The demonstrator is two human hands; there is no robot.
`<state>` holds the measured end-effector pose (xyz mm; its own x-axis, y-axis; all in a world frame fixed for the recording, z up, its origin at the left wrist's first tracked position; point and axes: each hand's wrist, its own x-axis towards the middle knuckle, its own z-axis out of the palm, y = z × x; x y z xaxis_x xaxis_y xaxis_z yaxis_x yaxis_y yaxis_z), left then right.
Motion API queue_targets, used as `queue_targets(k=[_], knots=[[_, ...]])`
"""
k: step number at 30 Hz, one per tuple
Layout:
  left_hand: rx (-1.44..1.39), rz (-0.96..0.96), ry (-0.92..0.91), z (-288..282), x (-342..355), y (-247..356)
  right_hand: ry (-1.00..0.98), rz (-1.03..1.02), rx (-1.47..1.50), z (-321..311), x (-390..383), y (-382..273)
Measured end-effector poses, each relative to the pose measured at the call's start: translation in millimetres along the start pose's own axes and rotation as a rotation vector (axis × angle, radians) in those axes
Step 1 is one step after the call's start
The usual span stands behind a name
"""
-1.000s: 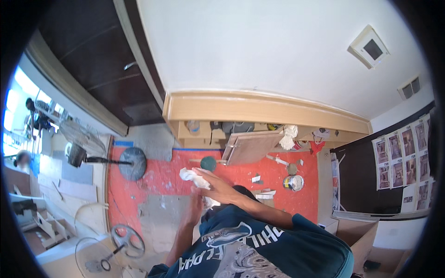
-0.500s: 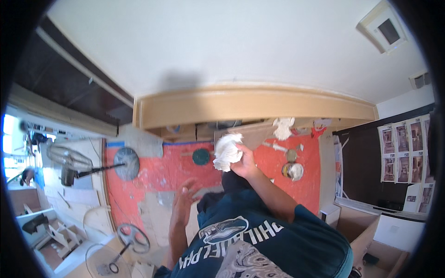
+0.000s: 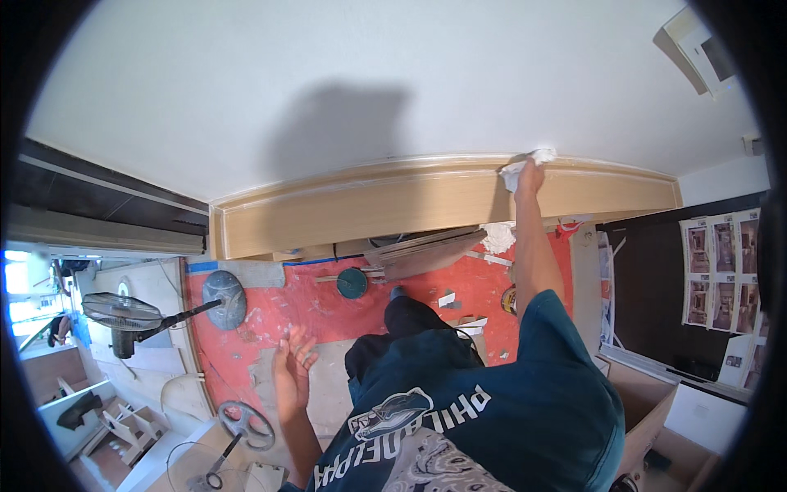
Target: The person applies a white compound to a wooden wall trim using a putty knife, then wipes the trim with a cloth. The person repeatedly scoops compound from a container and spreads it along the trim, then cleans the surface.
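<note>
My right hand (image 3: 531, 175) is closed around a crumpled white rag (image 3: 512, 175). It presses the rag to the upper edge of a long light-wood panel (image 3: 393, 210), where the panel meets the white wall (image 3: 508, 74). That arm is stretched out, away from my body. My left hand (image 3: 295, 361) hangs free at lower left, over the floor, fingers apart and holding nothing.
Red sheeting (image 3: 320, 307) covers much of the floor, with a dark green round container (image 3: 352, 283), a can (image 3: 508, 301) and a white cloth heap (image 3: 498, 237). Left stand a pedestal fan (image 3: 123, 316) and a second fan's base (image 3: 246, 425). Printed pictures (image 3: 721, 271) hang at right.
My right hand has moved up and to the right with the rag, from in front of my body onto the panel's top edge. The left hand has dropped slightly and shifted left.
</note>
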<state>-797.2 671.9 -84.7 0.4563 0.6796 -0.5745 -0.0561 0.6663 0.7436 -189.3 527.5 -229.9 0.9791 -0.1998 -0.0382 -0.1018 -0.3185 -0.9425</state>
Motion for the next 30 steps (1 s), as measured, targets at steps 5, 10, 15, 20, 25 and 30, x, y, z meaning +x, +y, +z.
queue_targets(k=[5,10,15,20,25,30], knots=[[-0.106,-0.116,0.066,11.3,-22.8,12.0,0.068,0.091,-0.373,37.5,-35.6,-12.7],[0.012,-0.066,-0.099,68.9,25.9,45.1,-0.019,-0.170,-0.559,95.4,-111.8,18.7],[0.154,-0.021,-0.390,161.7,80.6,71.8,0.010,-0.315,-0.695,109.6,-157.6,-25.1],[0.169,-0.133,-0.276,114.3,77.7,64.9,0.123,-0.251,-0.605,60.7,-43.9,26.8],[0.042,-0.350,-0.011,10.8,37.9,52.7,0.050,-0.047,-0.329,-9.6,29.9,21.1],[-0.112,-0.321,0.030,-31.2,45.3,51.1,0.202,0.014,-0.467,52.3,-64.7,-23.8]])
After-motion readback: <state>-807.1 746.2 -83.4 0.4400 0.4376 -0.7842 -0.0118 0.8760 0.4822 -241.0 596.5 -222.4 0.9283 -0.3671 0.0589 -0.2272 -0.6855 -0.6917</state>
